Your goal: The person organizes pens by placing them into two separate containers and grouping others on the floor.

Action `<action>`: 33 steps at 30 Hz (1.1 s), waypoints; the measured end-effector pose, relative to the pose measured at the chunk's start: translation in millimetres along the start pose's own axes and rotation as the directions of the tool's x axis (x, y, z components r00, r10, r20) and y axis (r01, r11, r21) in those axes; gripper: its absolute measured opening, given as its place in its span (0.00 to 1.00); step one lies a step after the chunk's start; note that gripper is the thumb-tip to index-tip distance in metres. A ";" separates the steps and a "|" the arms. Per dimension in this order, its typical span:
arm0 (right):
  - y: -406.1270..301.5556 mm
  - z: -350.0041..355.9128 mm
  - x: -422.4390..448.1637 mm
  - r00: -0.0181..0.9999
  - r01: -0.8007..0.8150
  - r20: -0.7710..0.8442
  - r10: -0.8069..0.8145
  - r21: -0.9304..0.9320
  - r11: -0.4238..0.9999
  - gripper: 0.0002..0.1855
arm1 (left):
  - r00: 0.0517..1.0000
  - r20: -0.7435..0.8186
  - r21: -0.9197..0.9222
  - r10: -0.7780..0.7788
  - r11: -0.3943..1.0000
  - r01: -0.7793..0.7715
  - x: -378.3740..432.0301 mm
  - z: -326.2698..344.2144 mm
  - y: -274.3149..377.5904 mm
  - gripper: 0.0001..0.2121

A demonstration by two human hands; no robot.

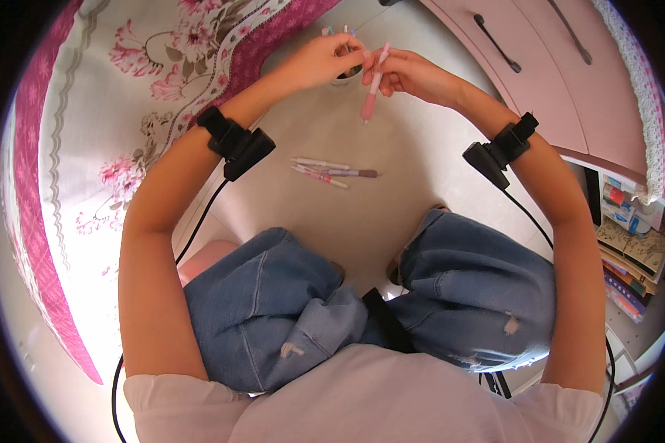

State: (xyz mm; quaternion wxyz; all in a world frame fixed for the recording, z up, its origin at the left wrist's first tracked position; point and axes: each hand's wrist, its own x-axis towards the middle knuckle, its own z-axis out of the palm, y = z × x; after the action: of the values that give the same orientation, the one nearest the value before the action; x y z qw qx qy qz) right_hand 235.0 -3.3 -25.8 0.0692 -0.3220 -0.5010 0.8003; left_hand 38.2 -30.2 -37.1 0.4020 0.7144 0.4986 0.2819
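Note:
My right hand (402, 75) holds a pink and white pen (375, 83), its darker pink end pointing down. Close beside it, my left hand (335, 55) is over a white cup (344, 82) that holds several pens; its thumb and forefinger come together near the right fingers. Whether the left fingertips grip anything cannot be told. On the pale floor below both hands lie several pens: a white pen (320, 163), a pen with a mauve grip (360, 173) and a pink and yellowish pen (324, 176), close together and partly overlapping.
A floral cloth with a magenta border (244, 55) hangs at the left. Pink cabinet doors (537, 72) with dark handles stand at the upper right, above a shelf of books and papers (626, 260). Black cables (202, 219) run from the wrist-worn devices. My knees flank the floor below the pens.

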 end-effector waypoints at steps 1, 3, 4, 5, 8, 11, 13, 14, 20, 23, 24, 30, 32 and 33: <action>-4.8 -4.1 -0.8 1.000 0.004 -0.007 -0.004 -0.007 1.000 0.14 | 0.987 0.090 -0.084 -0.130 0.987 0.137 1.2 -0.1 4.6 0.13; -13.1 -10.8 0.4 0.994 0.100 -0.068 -0.089 0.180 0.979 0.17 | 0.951 0.190 -0.151 -0.246 0.949 0.276 3.4 -0.4 10.4 0.15; -15.6 -13.2 0.2 0.988 0.145 -0.080 -0.133 0.168 0.975 0.21 | 0.930 0.264 -0.180 -0.255 0.934 0.307 3.8 -0.5 11.6 0.16; -17.9 -15.5 -0.6 0.987 0.148 -0.082 -0.136 0.167 0.975 0.21 | 0.905 0.337 -0.205 -0.261 0.917 0.341 4.4 -0.8 12.8 0.17; -25.3 -13.6 1.3 0.976 0.203 -0.112 -0.185 0.184 0.962 0.26 | 0.934 0.286 -0.224 -0.214 0.933 0.282 2.5 1.6 3.9 0.16; -24.6 -12.5 5.3 0.964 0.234 -0.167 -0.206 0.170 0.957 0.28 | 0.927 0.278 -0.160 -0.252 0.939 0.304 4.1 -3.6 4.1 0.16; -23.6 -17.8 8.1 0.969 0.228 -0.143 -0.203 0.189 0.955 0.28 | 0.924 0.278 -0.175 -0.263 0.932 0.318 5.3 -2.6 9.9 0.16; -22.6 -20.5 7.8 0.968 0.228 -0.147 -0.202 0.189 0.955 0.28 | 0.921 0.274 -0.189 -0.276 0.924 0.333 5.7 -1.9 12.7 0.15; -18.1 -28.4 14.8 0.978 0.208 -0.061 -0.201 0.426 0.881 0.24 | 0.935 0.296 -0.280 -0.192 0.919 0.278 6.2 -3.2 9.7 0.14; -21.6 -24.8 15.9 0.980 0.197 -0.110 -0.166 0.406 0.892 0.23 | 0.940 0.260 -0.243 -0.219 0.928 0.283 4.4 -2.5 4.7 0.13; -22.1 -24.7 16.2 0.981 0.192 -0.106 -0.162 0.420 0.887 0.22 | 0.940 0.260 -0.243 -0.219 0.928 0.283 4.7 -2.2 3.7 0.13; -23.6 -22.0 17.3 0.981 0.194 -0.115 -0.159 0.454 0.870 0.21 | 0.949 0.234 -0.240 -0.210 0.934 0.266 4.1 -1.7 5.4 0.13; -23.8 -21.3 18.0 0.979 0.197 -0.133 -0.152 0.459 0.866 0.21 | 0.942 0.239 -0.281 -0.237 0.911 0.301 4.2 -1.7 7.6 0.14; -23.7 -21.6 19.1 0.981 0.191 -0.091 -0.169 0.523 0.830 0.21 | 0.942 0.240 -0.281 -0.237 0.911 0.301 4.7 -1.8 8.5 0.14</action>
State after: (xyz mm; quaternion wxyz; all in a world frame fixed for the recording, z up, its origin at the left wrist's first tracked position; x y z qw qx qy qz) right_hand 227.6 32.8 -20.5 0.2404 -0.2579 -0.2877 0.8904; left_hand 42.5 -26.8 -28.9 0.5935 0.5902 0.4983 0.2259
